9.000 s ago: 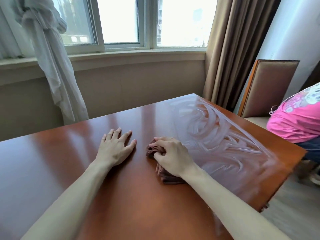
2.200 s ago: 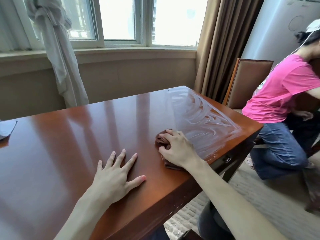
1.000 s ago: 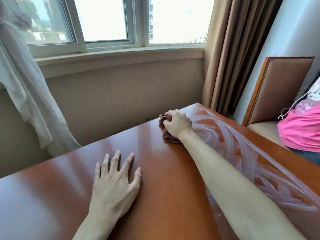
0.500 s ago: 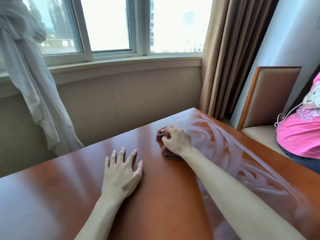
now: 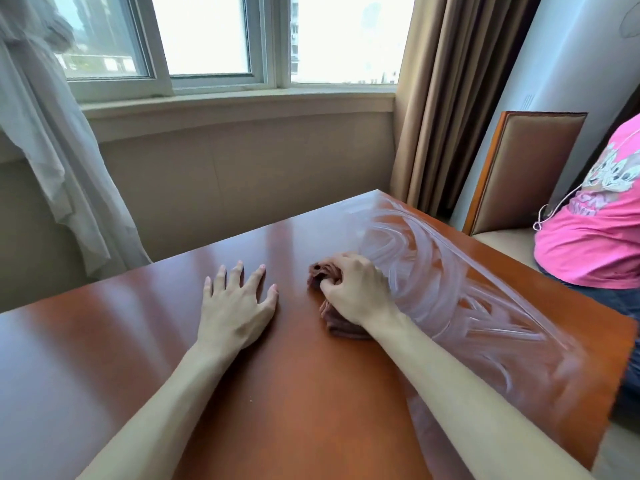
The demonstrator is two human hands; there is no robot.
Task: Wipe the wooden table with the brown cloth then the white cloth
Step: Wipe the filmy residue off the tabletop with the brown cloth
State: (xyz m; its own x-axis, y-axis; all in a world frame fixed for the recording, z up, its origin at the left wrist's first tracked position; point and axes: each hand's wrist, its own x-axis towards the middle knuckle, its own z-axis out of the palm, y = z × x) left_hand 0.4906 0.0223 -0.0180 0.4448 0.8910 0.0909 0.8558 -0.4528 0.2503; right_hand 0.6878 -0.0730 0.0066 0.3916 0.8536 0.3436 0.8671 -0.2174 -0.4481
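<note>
The right hand (image 5: 356, 292) has dragged the brown cloth (image 5: 341, 323) back from the far edge to mid-table (image 5: 104, 341), fingers curled tight around it; the left hand (image 5: 235, 306) lies flat, fingers spread; the bunched cloth could leave streaks beside the wet swirls (image 5: 450, 296); no white cloth shows.

A window (image 5: 207, 36) fills the far wall at twelve o'clock, white sheer curtain (image 5: 52, 150) at ten, brown drapes (image 5: 450, 98) at one. At three, a padded chair (image 5: 526, 168) and a person in a pink shirt (image 5: 595, 230).
</note>
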